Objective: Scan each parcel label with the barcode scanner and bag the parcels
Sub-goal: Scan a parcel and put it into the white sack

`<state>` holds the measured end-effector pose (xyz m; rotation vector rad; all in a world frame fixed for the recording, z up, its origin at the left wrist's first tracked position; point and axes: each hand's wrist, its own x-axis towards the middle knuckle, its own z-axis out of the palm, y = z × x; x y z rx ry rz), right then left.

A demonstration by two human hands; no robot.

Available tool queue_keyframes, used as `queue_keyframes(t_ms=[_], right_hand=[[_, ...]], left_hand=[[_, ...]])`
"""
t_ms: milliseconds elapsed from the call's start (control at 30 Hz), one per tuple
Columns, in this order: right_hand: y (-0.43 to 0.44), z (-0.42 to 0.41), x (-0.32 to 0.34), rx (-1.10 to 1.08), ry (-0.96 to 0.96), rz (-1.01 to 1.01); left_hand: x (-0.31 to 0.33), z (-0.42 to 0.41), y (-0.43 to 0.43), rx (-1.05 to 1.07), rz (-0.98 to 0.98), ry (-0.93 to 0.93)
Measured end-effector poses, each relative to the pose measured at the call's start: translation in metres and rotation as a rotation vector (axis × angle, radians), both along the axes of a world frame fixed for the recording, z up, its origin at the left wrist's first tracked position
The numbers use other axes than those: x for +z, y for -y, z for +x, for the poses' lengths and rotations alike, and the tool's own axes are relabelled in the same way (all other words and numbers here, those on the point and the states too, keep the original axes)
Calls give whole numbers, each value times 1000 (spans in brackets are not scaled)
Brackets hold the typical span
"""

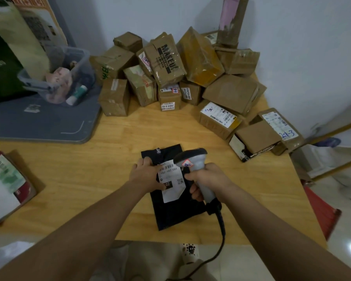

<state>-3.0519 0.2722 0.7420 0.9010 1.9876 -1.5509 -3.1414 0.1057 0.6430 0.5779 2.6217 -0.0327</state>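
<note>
Right hand (207, 180) closed round scanner (193, 161) handle; left hand (145, 173) gripping parcel (174, 211) at its left edge.
Parcel is laid flat on table (89, 169), near its front edge. Black, soft pouch: judged light, limp, probably slippery; best pinched at an edge or supported from beneath. Label (171, 179) is pinned by the left thumb, with the scanner head just beside its barcode. Boxes (170, 63) are piled behind.
</note>
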Motion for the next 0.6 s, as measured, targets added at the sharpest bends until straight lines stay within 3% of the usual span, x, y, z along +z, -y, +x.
queue_keyframes(t_ms=[100,600], right_hand=[[5,-2,11,15,1,41],[25,-2,47,122,55,152]], left_hand=[[0,4,4,28,14,-54],[-7,9,11,152,102,28]])
